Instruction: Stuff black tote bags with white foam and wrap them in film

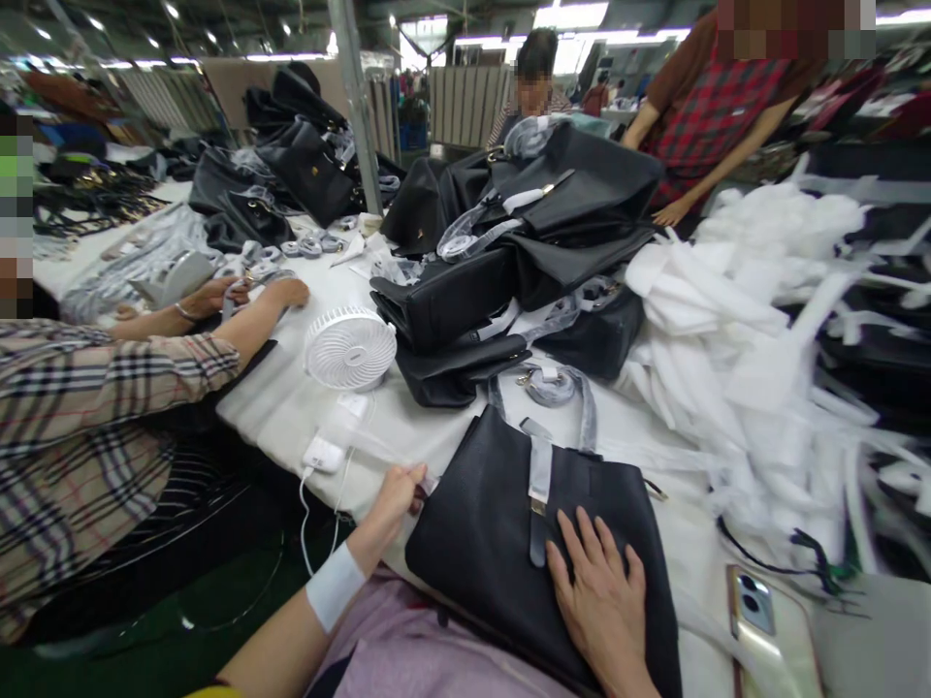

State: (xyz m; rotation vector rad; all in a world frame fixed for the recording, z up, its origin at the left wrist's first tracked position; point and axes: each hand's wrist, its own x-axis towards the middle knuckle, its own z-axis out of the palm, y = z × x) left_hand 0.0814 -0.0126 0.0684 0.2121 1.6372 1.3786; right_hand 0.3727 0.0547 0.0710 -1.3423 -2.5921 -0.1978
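Observation:
A black handbag (480, 523) lies flat in front of me, with a strap flap and a small gold-coloured clasp (538, 506) partly wrapped in clear film. My right hand (603, 591) rests on its front, palm down and fingers spread. At the bag's left edge, my left hand (397, 496) is closed in a pinch on a thin translucent white strip (382, 451); the fingertips hide part of it. Film-wrapped handles (588, 417) loop out from the bag's top, around a coiled wrapped strap (549, 386).
Black bags (582, 194) are heaped at the back, and white foam wrapping (734, 320) is piled at right. A white fan (350, 349) and a white power strip (325, 454) stand left. A phone (771, 630) lies at right. A co-worker's hands (287, 293) handle wrapped straps; other people stand behind.

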